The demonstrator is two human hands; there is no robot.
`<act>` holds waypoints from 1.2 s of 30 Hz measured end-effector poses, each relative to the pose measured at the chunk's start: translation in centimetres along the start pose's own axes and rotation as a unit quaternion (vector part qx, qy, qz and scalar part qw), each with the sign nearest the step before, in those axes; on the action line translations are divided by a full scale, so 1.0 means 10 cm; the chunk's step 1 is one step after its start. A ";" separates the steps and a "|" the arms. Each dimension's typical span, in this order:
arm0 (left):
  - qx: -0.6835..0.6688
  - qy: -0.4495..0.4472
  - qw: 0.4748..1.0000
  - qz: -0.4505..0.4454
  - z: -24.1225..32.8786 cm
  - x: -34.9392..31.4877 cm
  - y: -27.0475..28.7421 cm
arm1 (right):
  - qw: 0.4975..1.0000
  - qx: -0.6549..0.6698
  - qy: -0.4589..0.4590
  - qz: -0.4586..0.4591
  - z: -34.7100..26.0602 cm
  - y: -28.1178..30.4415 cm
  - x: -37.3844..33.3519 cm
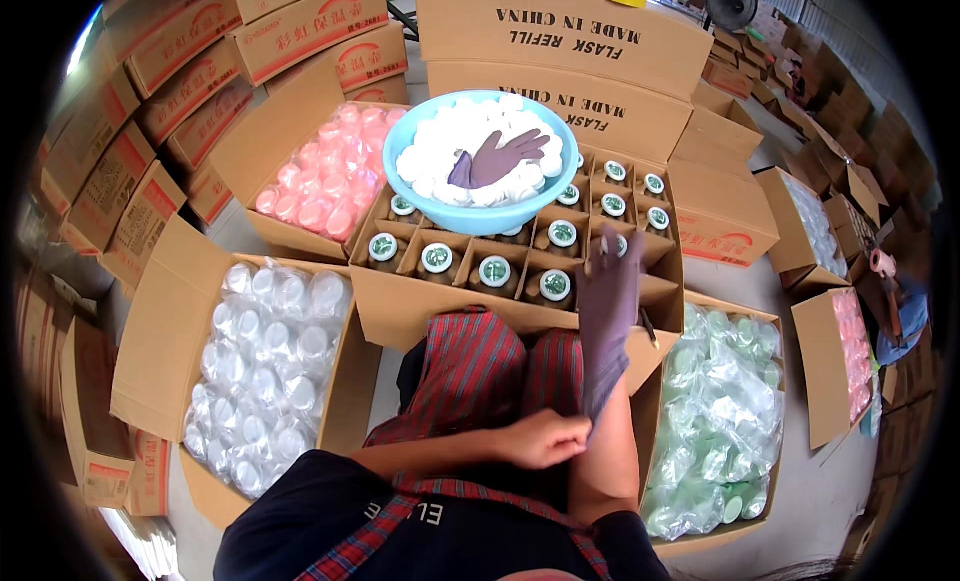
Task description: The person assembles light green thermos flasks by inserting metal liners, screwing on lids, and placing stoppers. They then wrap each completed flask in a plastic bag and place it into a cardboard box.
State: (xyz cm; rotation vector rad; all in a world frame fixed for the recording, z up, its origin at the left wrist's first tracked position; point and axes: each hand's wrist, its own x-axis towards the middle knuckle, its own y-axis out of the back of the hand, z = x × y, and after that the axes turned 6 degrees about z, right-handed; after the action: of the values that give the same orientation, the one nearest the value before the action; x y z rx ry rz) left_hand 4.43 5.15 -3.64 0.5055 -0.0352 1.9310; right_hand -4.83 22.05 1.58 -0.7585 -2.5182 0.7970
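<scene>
On my right hand (606, 306) is a purple-grey work glove (607, 351), its fingers stretched upward over the near right part of a divided carton (430, 306). My bare left hand (548, 439) is closed on the glove's cuff at my right wrist. A second work glove (508, 157) lies across white rounded pieces (430, 166) heaped in a light blue basin (480, 221). The basin rests on the divided carton. Flasks with white rims and green shiny tops (495, 272) stand in the carton's compartments, some hidden under the basin.
Open cartons flank me: clear-bagged white cups (265, 351) at left, pink ones (335, 171) at far left, green ones (715, 411) at right. Closed cartons (560, 41) stand behind the basin. Stacked boxes (190, 76) rise at left. A person (905, 316) is at far right.
</scene>
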 end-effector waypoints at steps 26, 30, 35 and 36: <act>0.558 -0.176 0.798 0.144 0.87 0.09 0.80 | 0.975 -0.213 -0.055 -0.034 -0.37 -0.20 -1.13; 0.535 -0.042 0.833 0.132 0.91 0.07 0.59 | 0.932 -0.340 0.127 -0.028 -0.56 -0.28 -1.23; 0.480 -0.049 0.875 0.021 0.47 -0.12 0.82 | 0.867 -0.446 0.205 -0.084 -0.50 -0.30 -1.36; 0.391 0.006 0.917 0.075 0.41 -0.11 0.84 | 0.851 -0.482 0.182 -0.105 -0.53 -0.30 -1.38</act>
State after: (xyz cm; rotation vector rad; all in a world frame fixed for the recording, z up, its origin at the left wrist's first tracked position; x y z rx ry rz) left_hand -1.27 -0.33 1.39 1.0372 0.7549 2.0518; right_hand 7.40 13.88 4.72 -0.7753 -2.4610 -0.7182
